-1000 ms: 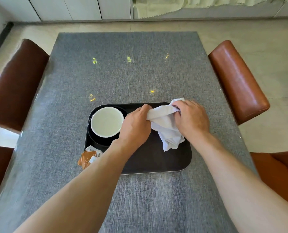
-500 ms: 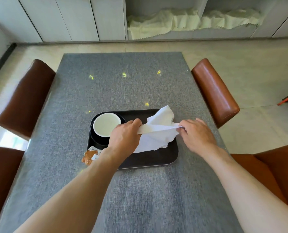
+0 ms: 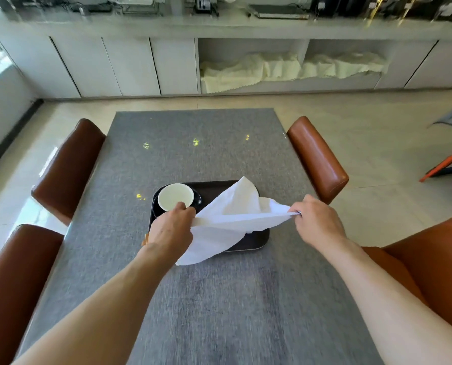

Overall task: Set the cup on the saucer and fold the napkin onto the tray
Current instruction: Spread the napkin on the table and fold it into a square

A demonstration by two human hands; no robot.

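Note:
A white napkin (image 3: 232, 219) is stretched in the air above the dark tray (image 3: 261, 239). My left hand (image 3: 173, 227) pinches its left corner and my right hand (image 3: 315, 221) pinches its right corner. One loose corner points up and away, another hangs down past the tray's near edge. On the tray's left end, a white cup (image 3: 175, 197) stands on a black saucer (image 3: 197, 200). My left hand hides the saucer's near side.
The tray lies on a grey-clothed table (image 3: 219, 299). Brown leather chairs flank it: on the left (image 3: 66, 167), on the right (image 3: 317, 159), and nearer ones at both front corners. A small orange packet (image 3: 144, 239) peeks out behind my left wrist.
My hands have drawn apart and lifted, pulling the bunched napkin out taut into a wide span. The view has tipped up and back, so the tray looks smaller and farther away.

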